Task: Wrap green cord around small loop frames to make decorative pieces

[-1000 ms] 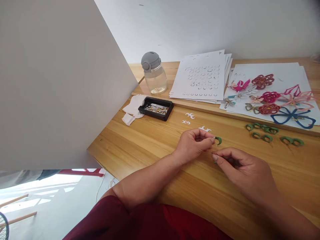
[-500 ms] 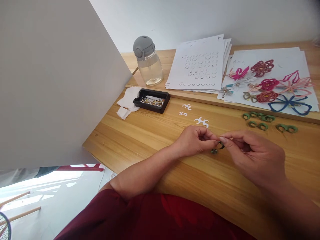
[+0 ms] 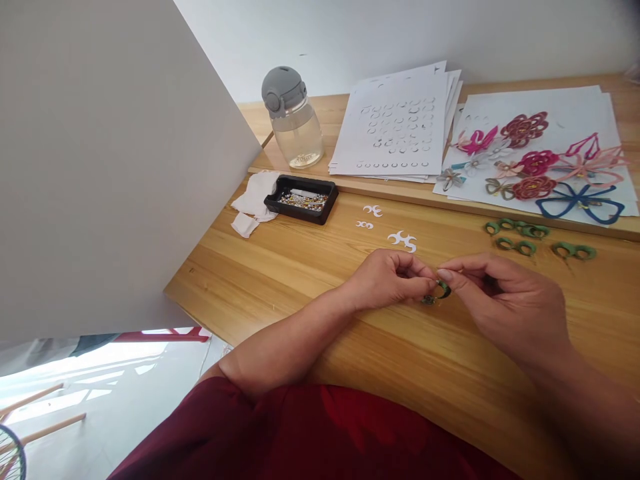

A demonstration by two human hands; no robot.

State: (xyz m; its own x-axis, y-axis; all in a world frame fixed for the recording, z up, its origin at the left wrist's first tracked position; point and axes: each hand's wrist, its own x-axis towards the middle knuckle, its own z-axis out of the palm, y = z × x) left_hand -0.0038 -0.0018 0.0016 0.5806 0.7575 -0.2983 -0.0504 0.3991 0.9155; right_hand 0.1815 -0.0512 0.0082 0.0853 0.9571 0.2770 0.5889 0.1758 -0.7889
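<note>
Fingers [image 3: 419, 287] of the left hand [image 3: 386, 280] pinch a curved green piece [image 3: 445, 291] over the wooden table [image 3: 300, 273]. The right hand [image 3: 513, 297] has two fingertips [image 3: 445, 274] together just beside it; from here I cannot tell whether they hold anything. Farther right I see green loops [image 3: 576, 252].

1. On my feed, the small held curl [image 3: 446, 290] shows green, like the paired loops [image 3: 535, 231].
2. I see dusty red on the lower rosette [image 3: 533, 189], deep blue on the wide-petalled flower [image 3: 581, 199].
3. The white paper stack [image 3: 405, 123] gives me rows of crescents.
4. I get black from the tray [image 3: 300, 213], grey from the bottle lid [image 3: 283, 87], streaked yellow-brown from the tabletop [image 3: 280, 300].
</note>
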